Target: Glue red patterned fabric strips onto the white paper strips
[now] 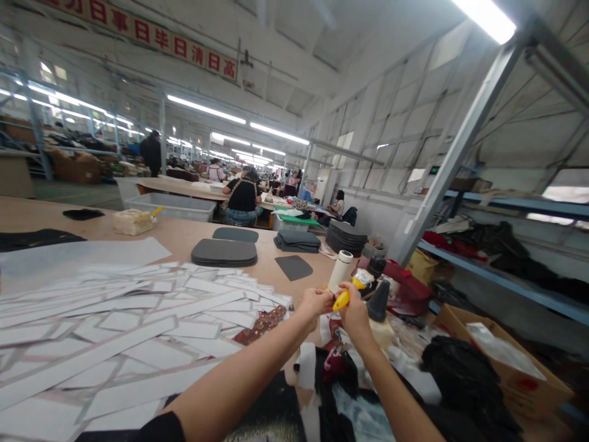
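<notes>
Both my hands are raised close together over the right part of the table. My right hand point(354, 312) is closed around a yellow-handled brush point(342, 300), its bristle end pointing up and right. Just left of it, my left hand point(317, 304) has its fingers pinched together near the brush handle; what they hold is too small to make out. Behind the hands stands a cream bottle point(341, 270). A dark grey cone point(378, 301) is right of my right hand. Many white strips point(151, 350) lie spread at the left, with a brown patterned piece point(262, 324) at their edge.
Dark grey panels point(224, 252) are stacked on the table point(175, 230), beside a folded grey stack point(297, 240). A cream block point(134, 222) lies farther left. Black bags point(464, 374) and a cardboard box point(529, 380) crowd the right. People sit at tables beyond.
</notes>
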The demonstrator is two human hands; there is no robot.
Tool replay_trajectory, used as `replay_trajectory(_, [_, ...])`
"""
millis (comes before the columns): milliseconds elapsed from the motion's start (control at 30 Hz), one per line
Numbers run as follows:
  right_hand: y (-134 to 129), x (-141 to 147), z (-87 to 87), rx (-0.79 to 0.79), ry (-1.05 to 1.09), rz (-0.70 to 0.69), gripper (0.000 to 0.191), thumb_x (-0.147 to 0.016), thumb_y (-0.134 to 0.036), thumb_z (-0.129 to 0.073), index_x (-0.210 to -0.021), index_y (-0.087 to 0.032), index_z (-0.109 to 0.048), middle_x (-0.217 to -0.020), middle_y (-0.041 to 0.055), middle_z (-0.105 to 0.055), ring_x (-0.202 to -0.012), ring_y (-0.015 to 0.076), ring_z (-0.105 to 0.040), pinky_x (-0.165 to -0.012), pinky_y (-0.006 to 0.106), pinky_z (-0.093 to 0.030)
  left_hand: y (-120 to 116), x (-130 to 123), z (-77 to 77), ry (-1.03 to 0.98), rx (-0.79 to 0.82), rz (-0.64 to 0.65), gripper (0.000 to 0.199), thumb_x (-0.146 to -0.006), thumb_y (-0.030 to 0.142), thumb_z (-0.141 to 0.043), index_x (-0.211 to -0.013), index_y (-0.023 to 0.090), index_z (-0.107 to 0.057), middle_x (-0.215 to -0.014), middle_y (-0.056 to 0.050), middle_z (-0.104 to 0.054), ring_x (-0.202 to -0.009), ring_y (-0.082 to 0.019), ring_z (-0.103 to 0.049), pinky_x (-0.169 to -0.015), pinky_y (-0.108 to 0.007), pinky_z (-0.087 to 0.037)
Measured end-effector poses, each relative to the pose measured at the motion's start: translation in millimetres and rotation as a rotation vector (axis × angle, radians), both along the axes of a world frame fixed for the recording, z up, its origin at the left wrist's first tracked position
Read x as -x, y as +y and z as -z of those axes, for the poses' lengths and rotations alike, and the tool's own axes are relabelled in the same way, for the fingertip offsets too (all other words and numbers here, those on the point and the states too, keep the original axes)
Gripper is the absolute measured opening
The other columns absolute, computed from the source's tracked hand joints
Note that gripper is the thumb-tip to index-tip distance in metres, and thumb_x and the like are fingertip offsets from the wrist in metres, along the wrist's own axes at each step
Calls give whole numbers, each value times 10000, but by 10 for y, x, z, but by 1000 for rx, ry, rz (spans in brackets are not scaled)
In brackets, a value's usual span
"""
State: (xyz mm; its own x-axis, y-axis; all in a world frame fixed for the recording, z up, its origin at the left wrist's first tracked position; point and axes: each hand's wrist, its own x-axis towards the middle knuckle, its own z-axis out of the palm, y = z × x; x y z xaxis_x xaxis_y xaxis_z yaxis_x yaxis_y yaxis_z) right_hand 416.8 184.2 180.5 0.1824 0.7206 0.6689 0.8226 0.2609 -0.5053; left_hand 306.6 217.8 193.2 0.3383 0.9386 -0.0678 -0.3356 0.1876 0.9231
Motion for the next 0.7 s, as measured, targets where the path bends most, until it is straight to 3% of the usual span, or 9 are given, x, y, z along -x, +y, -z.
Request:
replay_trajectory(233, [2, 28, 7, 18, 21, 1, 294, -722, -230, -409, -1004, -220, -491, -817, 32, -637, -719, 192, -604, -654, 299, -449, -9, -20, 17, 85, -69, -38, 146, -675, 159, -582, -533, 133, -557, -541, -12, -583, -536, -97, -563, -563, -197, -480])
replay_trajectory(433, [41, -94, -25, -6, 12, 70, 358, -673, -217, -406, -1021, -206, -491, -798, 35, -619, -658, 183, -576, -614, 282, -433, 129, -25, 172, 369, -182, -117, 140, -739, 200, -507, -656, 125, -591, -622, -33, -609, -590, -113, -582, -576, -209, -463])
replay_trajectory(533, [126, -380, -258, -76, 2, 212, 389, -659, -208, -403, -1037, -189, -493, -810, 47, -595, -657, 183, -550, -630, 292, -424, 226, 101, 379, 630, -272, -161, 127, -722, 210, -520, -650, 138, -594, -626, -40, -603, -682, -166, -598, -625, -248, -451])
replay_trajectory(633, [244, -768, -667, -131, -1, 336, 391, -648, -196, -419, -1031, -187, -496, -800, 43, -574, -655, 180, -524, -639, 299, -413, 267, 285, 642, 925, -391, -173, 72, -667, 183, -561, -679, 150, -624, -723, -84, -630, -879, -253, -584, -775, -339, -425])
replay_trajectory(700, [317, -1029, -982, -159, -10, 403, 389, -642, -188, -432, -1026, -189, -495, -768, 29, -559, -639, 175, -509, -640, 302, -409, 255, 387, 799, 1091, -500, -163, 143, -664, 158, -549, -761, 147, -652, -879, -134, -638, -1029, -298, -521, -882, -401, -362])
